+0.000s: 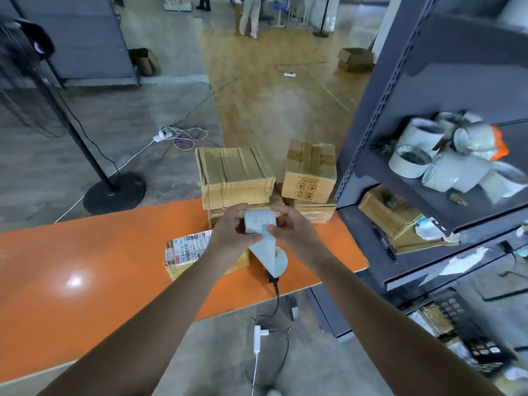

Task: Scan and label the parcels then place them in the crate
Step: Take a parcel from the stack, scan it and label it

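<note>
A person's left hand (230,231) and right hand (293,230) meet above the far right part of the long orange table (100,267). Both grasp a pale white paper label strip (261,222). The left hand pinches its left edge between thumb and fingers, and the right hand pinches its right edge the same way. The upper part of the strip bears faint print that is too blurred to read. Its lower part hangs down towards the table and curls into a loop just above the tabletop. A small black object (270,277) sits under that loop on the table. A black cable (277,292) runs from it over the table's near edge.

The brown cardboard parcel with a white barcode label (185,250) lies flat on the table, under the left wrist and partly hidden by it. No hand touches it.

Beyond the table's far edge stand a wide flat taped cardboard box (233,172) and a smaller upright cardboard box (310,172), each on top of other cartons. To the right of the table rises a grey metal shelving rack (400,95) holding white tape rolls (414,161). Off the table's far left side stands a black pole on a round base (114,192).
</note>
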Demonstrator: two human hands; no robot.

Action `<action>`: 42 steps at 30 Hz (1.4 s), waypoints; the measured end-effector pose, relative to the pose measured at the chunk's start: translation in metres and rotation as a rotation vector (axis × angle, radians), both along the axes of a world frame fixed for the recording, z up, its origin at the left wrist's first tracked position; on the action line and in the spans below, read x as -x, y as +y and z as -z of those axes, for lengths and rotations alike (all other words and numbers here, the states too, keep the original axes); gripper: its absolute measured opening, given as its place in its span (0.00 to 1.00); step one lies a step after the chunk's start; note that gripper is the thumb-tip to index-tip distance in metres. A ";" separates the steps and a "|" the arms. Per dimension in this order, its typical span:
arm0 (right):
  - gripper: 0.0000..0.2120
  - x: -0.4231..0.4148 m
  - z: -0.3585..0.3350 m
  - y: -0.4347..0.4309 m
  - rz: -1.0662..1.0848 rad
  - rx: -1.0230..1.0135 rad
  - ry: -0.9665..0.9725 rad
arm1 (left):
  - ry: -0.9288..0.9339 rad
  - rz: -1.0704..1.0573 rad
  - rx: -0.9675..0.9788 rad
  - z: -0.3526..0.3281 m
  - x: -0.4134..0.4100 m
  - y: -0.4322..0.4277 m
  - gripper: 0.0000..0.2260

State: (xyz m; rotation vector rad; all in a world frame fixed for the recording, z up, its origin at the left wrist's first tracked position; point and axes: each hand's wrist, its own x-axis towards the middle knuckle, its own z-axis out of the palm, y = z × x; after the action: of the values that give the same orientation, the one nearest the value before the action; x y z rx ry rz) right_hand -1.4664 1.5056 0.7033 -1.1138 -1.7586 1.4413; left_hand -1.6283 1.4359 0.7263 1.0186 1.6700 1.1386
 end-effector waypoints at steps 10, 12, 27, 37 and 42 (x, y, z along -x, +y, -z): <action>0.11 0.039 -0.016 -0.020 0.022 -0.086 -0.046 | 0.149 0.036 -0.122 0.012 0.041 -0.025 0.30; 0.11 0.044 -0.016 -0.022 0.014 -0.095 -0.057 | 0.157 0.026 -0.139 0.014 0.047 -0.028 0.30; 0.07 0.069 -0.029 -0.021 0.018 -0.124 -0.094 | 0.359 0.067 -0.233 0.010 0.070 -0.027 0.31; 0.01 0.074 -0.026 -0.015 0.099 -0.176 -0.184 | 0.332 0.105 -0.190 0.006 0.072 -0.018 0.32; 0.06 0.074 -0.020 -0.017 0.118 -0.207 -0.179 | 0.204 0.048 -0.131 -0.002 0.065 -0.010 0.27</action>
State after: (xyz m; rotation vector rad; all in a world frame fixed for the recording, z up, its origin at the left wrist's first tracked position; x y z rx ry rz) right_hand -1.5401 1.4891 0.7237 -1.2436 -1.8809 1.0907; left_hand -1.6935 1.4257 0.7278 1.2877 1.7361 1.1568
